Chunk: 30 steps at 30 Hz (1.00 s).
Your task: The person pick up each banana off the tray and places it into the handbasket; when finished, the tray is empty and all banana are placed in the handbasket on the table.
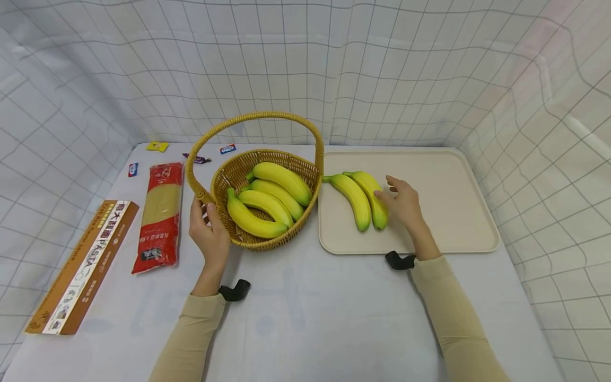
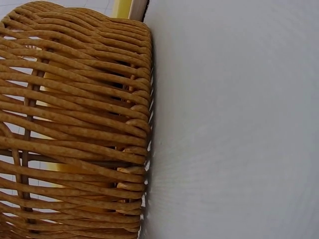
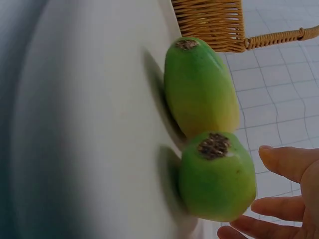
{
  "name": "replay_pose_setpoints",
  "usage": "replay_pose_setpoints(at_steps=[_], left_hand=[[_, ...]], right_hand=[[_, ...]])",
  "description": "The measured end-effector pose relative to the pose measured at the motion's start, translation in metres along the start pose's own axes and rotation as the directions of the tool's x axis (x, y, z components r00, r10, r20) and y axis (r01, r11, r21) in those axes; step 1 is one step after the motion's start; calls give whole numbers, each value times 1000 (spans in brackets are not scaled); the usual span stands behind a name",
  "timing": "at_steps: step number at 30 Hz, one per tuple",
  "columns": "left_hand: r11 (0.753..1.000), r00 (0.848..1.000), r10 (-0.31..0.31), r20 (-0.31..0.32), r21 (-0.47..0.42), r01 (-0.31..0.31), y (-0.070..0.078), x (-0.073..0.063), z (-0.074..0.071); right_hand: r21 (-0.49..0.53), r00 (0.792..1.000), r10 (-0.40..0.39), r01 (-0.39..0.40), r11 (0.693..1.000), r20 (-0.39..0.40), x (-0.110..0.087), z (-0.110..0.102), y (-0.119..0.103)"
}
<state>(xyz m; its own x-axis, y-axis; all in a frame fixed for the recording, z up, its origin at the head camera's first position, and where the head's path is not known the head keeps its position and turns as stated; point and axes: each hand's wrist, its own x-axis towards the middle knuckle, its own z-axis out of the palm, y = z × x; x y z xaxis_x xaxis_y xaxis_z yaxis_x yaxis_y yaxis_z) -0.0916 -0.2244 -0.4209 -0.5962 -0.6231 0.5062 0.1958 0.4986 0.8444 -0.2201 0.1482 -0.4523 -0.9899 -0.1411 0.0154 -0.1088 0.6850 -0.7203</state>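
Note:
A wicker basket [image 1: 260,244] with a tall arched handle holds several yellow bananas [image 1: 267,204], seen in the head view. My left hand [image 1: 210,236] holds the basket's left side at the foot of the handle; the left wrist view shows only the woven wall [image 2: 75,124], so the fingers are hidden there. Two more bananas [image 1: 350,196] lie side by side on a beige tray [image 1: 429,212]. My right hand [image 1: 406,204] is beside the right-hand banana [image 1: 372,196], fingers spread. In the right wrist view, that banana's green end [image 3: 217,179] is close to the fingertips.
To the left lie a red pasta packet [image 1: 159,217] and a long brown pasta box [image 1: 83,265]. Small wrapped sweets are near the back edge, among them a yellow one [image 1: 157,146] and a purple one [image 1: 197,158]. A grid-patterned white curtain [image 1: 296,69] surrounds the table.

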Motion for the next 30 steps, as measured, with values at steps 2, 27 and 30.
replay_pose_setpoints(at_steps=[2, 27, 30], left_hand=[[1000, 1000, -2, 6, -1, 2, -3, 1, 0], [999, 1000, 10, 3, 36, -10, -43, 4, 3], [999, 1000, 12, 1, 37, -12, -42, 3, 3]], right_hand=[[-18, 999, 3, -3, 1000, 36, 0, 4, 2], [-43, 1000, 21, -21, 999, -16, -2, 12, -1], [-40, 999, -1, -1, 999, -45, -6, 2, -9]])
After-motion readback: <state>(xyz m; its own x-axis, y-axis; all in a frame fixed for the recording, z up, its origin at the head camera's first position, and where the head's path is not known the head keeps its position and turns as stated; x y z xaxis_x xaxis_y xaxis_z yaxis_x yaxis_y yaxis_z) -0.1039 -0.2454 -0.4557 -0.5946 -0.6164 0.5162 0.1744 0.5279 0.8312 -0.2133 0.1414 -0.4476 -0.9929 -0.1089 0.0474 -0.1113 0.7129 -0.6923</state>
